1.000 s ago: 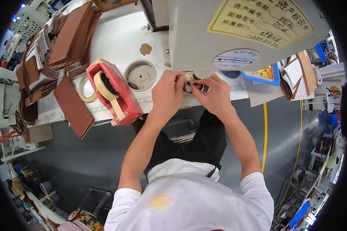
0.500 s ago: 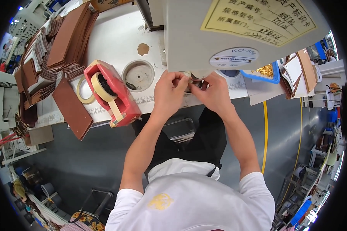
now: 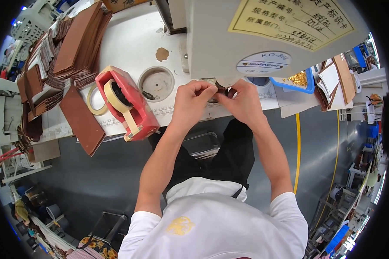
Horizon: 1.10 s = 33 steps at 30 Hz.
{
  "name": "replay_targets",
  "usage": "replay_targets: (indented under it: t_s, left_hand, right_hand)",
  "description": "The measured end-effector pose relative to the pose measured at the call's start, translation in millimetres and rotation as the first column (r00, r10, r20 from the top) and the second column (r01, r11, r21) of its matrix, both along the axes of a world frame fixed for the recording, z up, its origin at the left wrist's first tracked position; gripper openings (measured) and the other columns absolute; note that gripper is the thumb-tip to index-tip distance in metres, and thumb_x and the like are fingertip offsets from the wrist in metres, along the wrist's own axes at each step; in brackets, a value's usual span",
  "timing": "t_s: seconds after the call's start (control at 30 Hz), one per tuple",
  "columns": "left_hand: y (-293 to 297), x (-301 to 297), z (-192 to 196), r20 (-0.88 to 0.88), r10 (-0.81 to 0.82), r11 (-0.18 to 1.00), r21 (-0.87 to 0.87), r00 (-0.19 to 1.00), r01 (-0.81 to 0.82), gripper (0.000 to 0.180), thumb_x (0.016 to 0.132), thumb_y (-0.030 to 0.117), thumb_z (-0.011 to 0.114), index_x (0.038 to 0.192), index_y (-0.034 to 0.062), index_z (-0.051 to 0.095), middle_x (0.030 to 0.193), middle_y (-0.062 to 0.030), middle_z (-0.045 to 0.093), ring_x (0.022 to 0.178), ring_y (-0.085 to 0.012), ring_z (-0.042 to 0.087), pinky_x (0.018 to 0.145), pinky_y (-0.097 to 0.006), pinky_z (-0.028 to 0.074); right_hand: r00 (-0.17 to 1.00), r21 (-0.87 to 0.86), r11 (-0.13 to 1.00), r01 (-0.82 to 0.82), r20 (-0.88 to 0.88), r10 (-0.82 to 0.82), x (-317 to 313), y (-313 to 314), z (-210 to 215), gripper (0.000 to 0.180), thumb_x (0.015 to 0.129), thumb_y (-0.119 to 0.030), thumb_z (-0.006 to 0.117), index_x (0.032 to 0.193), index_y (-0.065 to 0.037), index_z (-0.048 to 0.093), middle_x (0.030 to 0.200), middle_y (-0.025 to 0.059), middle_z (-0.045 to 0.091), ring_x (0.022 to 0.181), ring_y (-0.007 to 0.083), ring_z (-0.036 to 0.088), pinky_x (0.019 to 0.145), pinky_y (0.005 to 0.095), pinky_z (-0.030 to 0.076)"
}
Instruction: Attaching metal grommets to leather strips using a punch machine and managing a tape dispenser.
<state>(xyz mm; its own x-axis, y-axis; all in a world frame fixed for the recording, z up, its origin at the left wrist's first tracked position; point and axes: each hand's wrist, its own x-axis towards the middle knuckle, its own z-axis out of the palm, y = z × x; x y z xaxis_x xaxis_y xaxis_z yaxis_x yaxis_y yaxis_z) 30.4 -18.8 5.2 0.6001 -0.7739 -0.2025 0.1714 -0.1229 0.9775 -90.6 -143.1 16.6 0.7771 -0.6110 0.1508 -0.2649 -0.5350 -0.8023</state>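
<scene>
Both my hands meet at the underside of a light grey machine (image 3: 212, 52), just above the front edge of the white table (image 3: 129, 32). My left hand (image 3: 193, 100) is closed, thumb and fingers pinched together. Close beside it my right hand (image 3: 241, 101) is pinched too, its fingertips turned toward the left ones. Whatever lies between the fingertips is too small and too shaded to name. Left of my left hand a round metal-lined recess (image 3: 156, 84) is set into the tabletop, with a small dark piece in it.
A red tape dispenser (image 3: 127, 103) with a cream roll stands at the table's front edge. Beside it lie a tape ring (image 3: 97, 99) and a brown panel (image 3: 82, 118). Stacks of brown panels (image 3: 80, 41) fill the left. A blue tray (image 3: 304, 84) of gold-coloured small parts sits right.
My hands have shifted very slightly, and the right fingers have turned a little. The view has moved a touch; the things on the table stay put.
</scene>
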Motion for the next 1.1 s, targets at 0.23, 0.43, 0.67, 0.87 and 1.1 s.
replay_targets:
  t_s: [0.23,0.43,0.67,0.87,1.1]
  left_hand:
    - [7.1,-2.1,-12.9,0.041,0.091,0.991,-0.104,0.995,-0.086,0.014,0.095,0.007,0.068,0.102,-0.0016,0.076,0.090,-0.0007,0.069,0.079,-0.0059,0.055,0.071,-0.022,0.044]
    - [7.4,-4.5,-13.5,0.077,0.084,0.980,-0.188,0.994,-0.068,0.013,0.092,0.003,0.068,0.101,-0.0002,0.077,0.091,-0.0011,0.065,0.080,-0.0070,0.056,0.071,-0.022,0.045]
    - [9.2,-12.3,-17.3,0.719,0.289,0.954,-0.275,0.631,-0.123,0.013,0.078,0.007,0.076,0.090,0.0064,0.080,0.084,-0.0063,0.062,0.074,-0.0184,0.059,0.065,-0.029,0.048]
    - [8.4,-11.8,-22.7,0.729,0.365,0.930,-0.311,0.579,-0.194,0.018,0.076,0.002,0.077,0.093,0.0068,0.077,0.090,-0.0060,0.065,0.086,-0.0216,0.060,0.074,-0.033,0.049]
    - [3.9,-10.9,-21.3,0.792,0.225,0.974,-0.189,0.568,-0.123,0.019,0.076,0.005,0.078,0.094,0.0091,0.076,0.093,-0.0030,0.068,0.089,-0.0246,0.058,0.081,-0.036,0.045]
  right_hand:
    - [0.998,-0.082,0.997,0.009,0.055,-0.004,-2.7,4.5,-5.5,0.021,0.078,-0.019,0.080,0.082,-0.001,0.069,0.074,0.0069,0.066,0.055,0.0165,0.061,0.053,0.0291,0.047]
    - [0.994,-0.226,0.973,0.046,0.108,-0.022,1.8,15.7,-6.0,0.021,0.076,-0.020,0.081,0.078,-0.004,0.067,0.075,0.0042,0.065,0.054,0.0167,0.062,0.051,0.0303,0.049]
    - [0.991,-0.344,0.930,0.128,0.089,-0.104,3.3,18.9,-8.3,0.020,0.075,-0.017,0.080,0.078,-0.004,0.064,0.074,0.0040,0.065,0.055,0.0187,0.064,0.050,0.0315,0.049]
    - [0.986,-0.118,0.982,0.147,0.096,-0.136,3.6,20.7,-9.6,0.015,0.076,-0.011,0.075,0.083,-0.003,0.065,0.075,0.0052,0.065,0.056,0.0181,0.064,0.052,0.0304,0.049]
    - [0.978,0.111,0.979,0.172,0.100,-0.183,-4.1,20.0,-11.4,0.011,0.078,-0.006,0.072,0.086,0.000,0.067,0.075,0.0050,0.068,0.059,0.0115,0.062,0.058,0.0262,0.051]
